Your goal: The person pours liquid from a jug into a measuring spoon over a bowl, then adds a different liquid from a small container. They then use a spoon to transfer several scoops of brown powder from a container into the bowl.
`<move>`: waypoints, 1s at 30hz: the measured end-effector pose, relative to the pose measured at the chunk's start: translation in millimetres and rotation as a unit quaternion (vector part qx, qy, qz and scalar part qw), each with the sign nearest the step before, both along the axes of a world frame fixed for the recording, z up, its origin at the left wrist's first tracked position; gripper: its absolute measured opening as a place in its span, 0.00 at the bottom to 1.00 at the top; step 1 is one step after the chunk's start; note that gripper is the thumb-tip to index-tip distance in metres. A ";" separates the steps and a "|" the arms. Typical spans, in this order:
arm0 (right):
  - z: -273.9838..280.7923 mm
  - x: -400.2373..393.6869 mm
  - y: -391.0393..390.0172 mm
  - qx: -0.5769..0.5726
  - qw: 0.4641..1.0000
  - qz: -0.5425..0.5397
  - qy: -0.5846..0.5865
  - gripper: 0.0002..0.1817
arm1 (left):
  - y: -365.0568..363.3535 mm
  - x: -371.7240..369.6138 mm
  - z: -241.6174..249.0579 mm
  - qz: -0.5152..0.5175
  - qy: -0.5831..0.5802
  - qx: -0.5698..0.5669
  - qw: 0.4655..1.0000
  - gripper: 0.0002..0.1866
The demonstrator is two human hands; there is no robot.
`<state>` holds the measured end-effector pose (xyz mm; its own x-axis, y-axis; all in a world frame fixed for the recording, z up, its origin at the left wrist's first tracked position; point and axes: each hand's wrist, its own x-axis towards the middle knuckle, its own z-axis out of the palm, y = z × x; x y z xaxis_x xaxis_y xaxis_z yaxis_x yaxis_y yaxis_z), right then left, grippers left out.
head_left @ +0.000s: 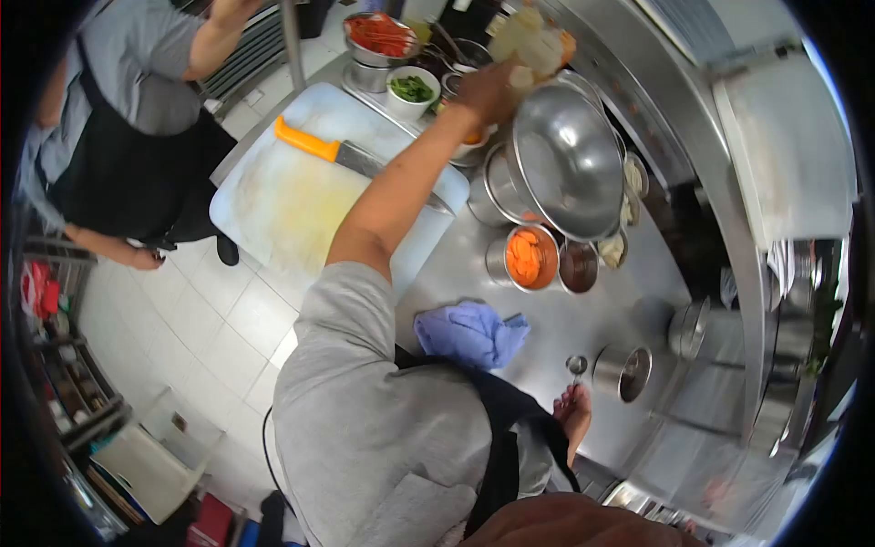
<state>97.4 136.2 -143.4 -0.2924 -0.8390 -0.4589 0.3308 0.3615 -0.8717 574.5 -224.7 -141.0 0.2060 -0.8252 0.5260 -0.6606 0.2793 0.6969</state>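
My left hand (488, 93) reaches out over the far containers, its fingers closed around what looks like a pale plastic bottle (520, 78); most of the grip is hidden. Cloudy yellowish bottles (530, 41) stand just beyond it. Low beside the counter, my right hand (572, 412) holds a small round-bowled metal spoon (576, 366) by its handle. To the right of that spoon is a steel pot (623, 373). A large steel mixing bowl (570, 159) sits tilted near my left hand. Beneath my left forearm lies a yellow-handled knife (310, 141) on a white cutting board (264, 196).
Sliced carrots (525, 257) fill a steel container beside a dark-filled one (579, 265). A blue cloth (470, 334) lies crumpled on the steel counter (547, 319). Chopped greens (411, 88) and orange-red shreds (380, 35) stand in bowls. Another person (137, 137) stands at left.
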 end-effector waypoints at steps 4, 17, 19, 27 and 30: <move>-13.5 6.0 -9.4 -0.018 0.998 -0.002 -0.053 0.09 | -21.1 32.4 -45.1 0.134 -0.164 -0.030 0.977 0.18; -72.1 -0.3 -45.6 0.044 0.986 -0.020 -0.157 0.14 | 298.3 -102.3 -52.5 -0.113 0.350 0.232 0.900 0.12; -85.2 -5.1 -46.2 0.045 0.988 -0.040 -0.145 0.18 | 320.3 -123.9 -56.9 -0.146 0.362 0.292 0.873 0.14; -55.7 -15.0 0.9 0.089 0.959 0.055 0.264 0.39 | 341.6 -121.0 -48.8 -0.167 0.268 0.262 0.912 0.15; -49.3 -14.4 20.2 0.059 0.957 0.116 0.259 0.24 | 338.4 -100.2 -30.6 -0.111 0.290 0.237 0.920 0.10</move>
<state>83.0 156.4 -192.7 -0.3178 -0.8608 -0.3974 -0.2369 0.4780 -0.8458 474.4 113.7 -171.5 0.1382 -0.9891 -0.0505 -0.1017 -0.0649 0.9927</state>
